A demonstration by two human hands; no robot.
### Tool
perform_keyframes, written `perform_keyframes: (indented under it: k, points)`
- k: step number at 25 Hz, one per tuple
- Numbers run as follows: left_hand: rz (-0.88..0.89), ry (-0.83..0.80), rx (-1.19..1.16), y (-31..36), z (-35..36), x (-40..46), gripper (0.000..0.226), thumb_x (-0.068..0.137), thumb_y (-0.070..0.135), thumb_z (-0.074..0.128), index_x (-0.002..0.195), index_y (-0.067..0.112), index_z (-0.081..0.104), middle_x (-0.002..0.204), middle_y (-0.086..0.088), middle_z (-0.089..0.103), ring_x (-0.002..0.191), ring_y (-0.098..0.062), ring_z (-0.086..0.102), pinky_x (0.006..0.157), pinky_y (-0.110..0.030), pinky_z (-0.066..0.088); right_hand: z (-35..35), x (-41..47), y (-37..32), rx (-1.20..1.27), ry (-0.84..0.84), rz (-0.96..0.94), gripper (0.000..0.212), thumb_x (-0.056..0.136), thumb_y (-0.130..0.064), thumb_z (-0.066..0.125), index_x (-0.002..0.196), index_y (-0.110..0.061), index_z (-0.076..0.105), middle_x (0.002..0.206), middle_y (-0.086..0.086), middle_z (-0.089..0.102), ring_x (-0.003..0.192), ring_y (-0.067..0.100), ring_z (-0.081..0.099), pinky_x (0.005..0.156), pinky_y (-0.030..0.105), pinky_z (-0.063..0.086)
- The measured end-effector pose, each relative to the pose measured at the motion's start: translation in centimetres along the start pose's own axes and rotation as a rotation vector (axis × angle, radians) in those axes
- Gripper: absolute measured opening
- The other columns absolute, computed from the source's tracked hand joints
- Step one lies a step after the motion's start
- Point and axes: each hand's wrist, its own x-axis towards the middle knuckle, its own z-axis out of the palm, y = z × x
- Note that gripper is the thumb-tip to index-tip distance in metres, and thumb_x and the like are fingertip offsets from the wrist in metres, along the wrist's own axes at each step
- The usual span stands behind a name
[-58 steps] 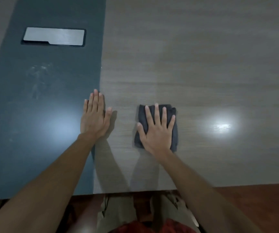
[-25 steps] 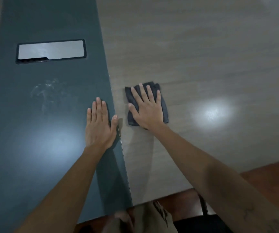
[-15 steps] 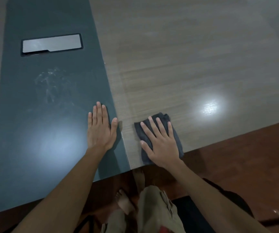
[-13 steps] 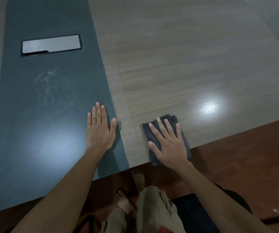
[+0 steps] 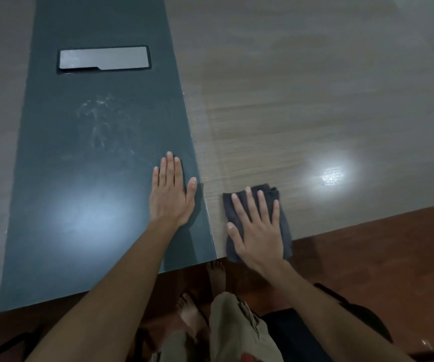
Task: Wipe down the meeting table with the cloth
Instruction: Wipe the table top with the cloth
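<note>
The meeting table (image 5: 289,100) has a light wood top with a dark teal strip (image 5: 93,178) down its middle. A folded dark grey cloth (image 5: 283,220) lies on the wood part, at the table's near edge. My right hand (image 5: 257,231) presses flat on the cloth with straight, spread fingers, and the cloth's near end reaches just past the edge. My left hand (image 5: 171,194) rests flat on the teal strip, its thumb close to the seam with the wood.
A silver cable-box lid (image 5: 103,60) is set into the teal strip farther away. Whitish smears (image 5: 101,121) mark the strip between the lid and my left hand. Below the edge are the reddish floor (image 5: 380,257), my bare feet and a dark chair (image 5: 341,322).
My right hand drew the cloth from farther out on the wood back to the near edge, and it sits slightly nearer now. My left hand has stayed planted on the teal strip.
</note>
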Motion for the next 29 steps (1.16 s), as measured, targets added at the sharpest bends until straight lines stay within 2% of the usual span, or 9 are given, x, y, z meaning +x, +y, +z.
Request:
perform_keyframes:
  k: [6, 12, 23, 29]
  points:
    - [-0.053, 0.003, 0.006, -2.5, -1.8, 5.0, 0.073, 0.101, 0.053, 0.0, 0.157, 0.007, -0.008, 0.165, -0.009, -0.017, 0.152, -0.018, -0.016, 0.124, -0.037, -0.009, 0.2, 3.0, -3.3, -0.001, 0.01, -0.05, 0.065, 0.102, -0.056, 0.031, 0.162, -0.031, 0.022, 0.17, 0.007, 0.016, 0.157, 0.03, 0.011, 0.123, 0.061, 0.012]
    - [-0.053, 0.011, 0.042, -3.9, -2.9, 10.8, 0.07, 0.103, 0.049, 0.007, 0.157, 0.006, -0.007, 0.165, -0.011, -0.015, 0.153, -0.02, -0.014, 0.124, -0.038, -0.009, 0.7, 10.4, -4.8, 0.022, 0.035, -0.048, 0.064, 0.102, -0.055, 0.032, 0.162, -0.033, 0.022, 0.17, 0.006, 0.017, 0.157, 0.028, 0.012, 0.123, 0.061, 0.011]
    - [-0.102, 0.046, 0.081, -6.7, -4.9, 25.2, 0.068, 0.104, 0.046, 0.006, 0.157, 0.005, -0.008, 0.165, -0.011, -0.014, 0.153, -0.021, -0.013, 0.124, -0.04, -0.009, 0.4, 30.5, -5.7, 0.037, 0.034, -0.084, 0.062, 0.103, -0.051, 0.022, 0.161, -0.033, 0.022, 0.17, 0.005, 0.018, 0.157, 0.029, 0.012, 0.124, 0.06, 0.005]
    - [-0.134, 0.085, 0.07, -7.8, -6.3, 33.3, 0.066, 0.104, 0.042, 0.007, 0.157, 0.004, -0.007, 0.165, -0.012, -0.014, 0.153, -0.022, -0.012, 0.124, -0.042, -0.008, -0.5, 43.9, -6.4, 0.051, -0.058, -0.079, 0.061, 0.105, -0.049, 0.019, 0.163, -0.033, 0.01, 0.171, 0.003, 0.007, 0.158, 0.027, 0.002, 0.124, 0.059, -0.002]
